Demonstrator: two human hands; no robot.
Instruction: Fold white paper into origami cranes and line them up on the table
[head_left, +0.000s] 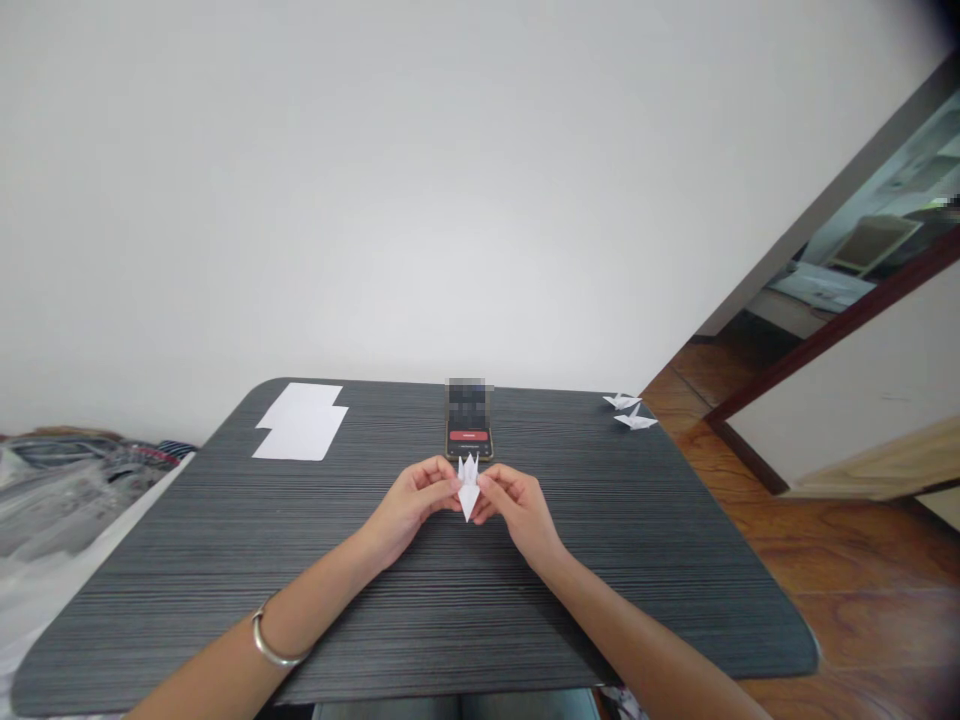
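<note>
A small folded white paper (469,492), shaped like a partly folded crane, is held between both hands above the middle of the table. Its broad point faces down towards me, and narrow points stick up at the far end. My left hand (420,500) pinches its left side between thumb and fingers. On the right side, my right hand (519,505) pinches it the same way. Some fingertips are hidden behind the paper. Just beyond the paper lies a phone (469,436) with a red bar on its lit screen.
White paper sheets (304,425) overlap at the table's far left. Two finished paper cranes (634,420) sit near the far right corner. The dark table (375,630) meets a white wall at the back. Clear plastic and cloth (67,500) lie to the left, beyond the table edge.
</note>
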